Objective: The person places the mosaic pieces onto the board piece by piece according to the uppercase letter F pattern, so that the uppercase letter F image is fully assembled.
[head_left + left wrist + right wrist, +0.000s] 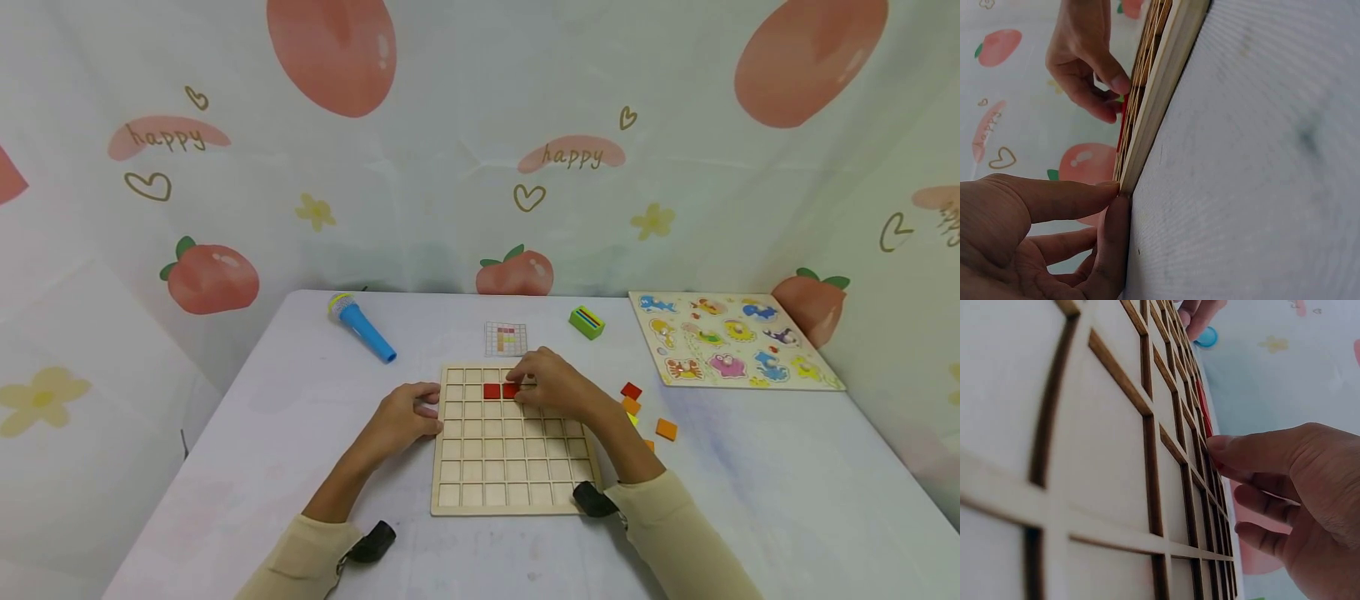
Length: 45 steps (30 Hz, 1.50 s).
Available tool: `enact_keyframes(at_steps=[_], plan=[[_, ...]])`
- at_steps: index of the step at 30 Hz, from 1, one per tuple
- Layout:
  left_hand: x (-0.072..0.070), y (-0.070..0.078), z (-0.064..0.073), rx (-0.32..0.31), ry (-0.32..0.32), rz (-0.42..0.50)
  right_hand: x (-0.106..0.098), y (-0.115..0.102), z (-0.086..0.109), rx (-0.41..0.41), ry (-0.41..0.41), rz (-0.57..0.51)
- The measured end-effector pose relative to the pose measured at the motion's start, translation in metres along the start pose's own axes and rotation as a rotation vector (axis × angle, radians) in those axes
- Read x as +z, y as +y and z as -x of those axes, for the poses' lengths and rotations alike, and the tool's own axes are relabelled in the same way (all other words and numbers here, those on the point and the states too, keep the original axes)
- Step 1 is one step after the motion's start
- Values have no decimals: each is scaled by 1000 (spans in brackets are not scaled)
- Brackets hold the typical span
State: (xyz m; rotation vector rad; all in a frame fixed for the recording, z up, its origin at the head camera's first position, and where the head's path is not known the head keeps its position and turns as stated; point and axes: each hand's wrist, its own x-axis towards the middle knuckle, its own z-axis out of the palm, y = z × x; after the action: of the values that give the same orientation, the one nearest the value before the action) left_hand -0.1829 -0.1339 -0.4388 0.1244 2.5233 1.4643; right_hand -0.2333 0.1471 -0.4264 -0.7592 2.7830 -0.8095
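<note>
A light wooden grid board lies flat on the table, its raised strips making square cells. One red square tile sits in a cell of the second row from the back. Right beside it, the thumb and index finger of my right hand pinch another red tile at its cell, partly hiding it. In the right wrist view, the thumb is low against the board with red under its tip. My left hand touches the board's left edge, thumb and finger tips along the rim.
Loose red, orange and yellow tiles lie right of the board, partly behind the right forearm. Behind the board are a small printed grid card and a green block. A blue toy microphone lies back left, an animal puzzle board back right.
</note>
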Motion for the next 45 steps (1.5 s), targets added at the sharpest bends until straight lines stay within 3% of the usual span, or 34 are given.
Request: enact_keyframes(at_steps=[23, 35, 45], plan=[[1, -1, -1, -3, 4, 0, -6, 4, 12, 0, 9, -86], [1, -1, 1, 7, 6, 9, -21, 18, 34, 42, 27, -88], [1, -1, 1, 18, 3, 8, -37, 36, 60, 126, 53, -88]])
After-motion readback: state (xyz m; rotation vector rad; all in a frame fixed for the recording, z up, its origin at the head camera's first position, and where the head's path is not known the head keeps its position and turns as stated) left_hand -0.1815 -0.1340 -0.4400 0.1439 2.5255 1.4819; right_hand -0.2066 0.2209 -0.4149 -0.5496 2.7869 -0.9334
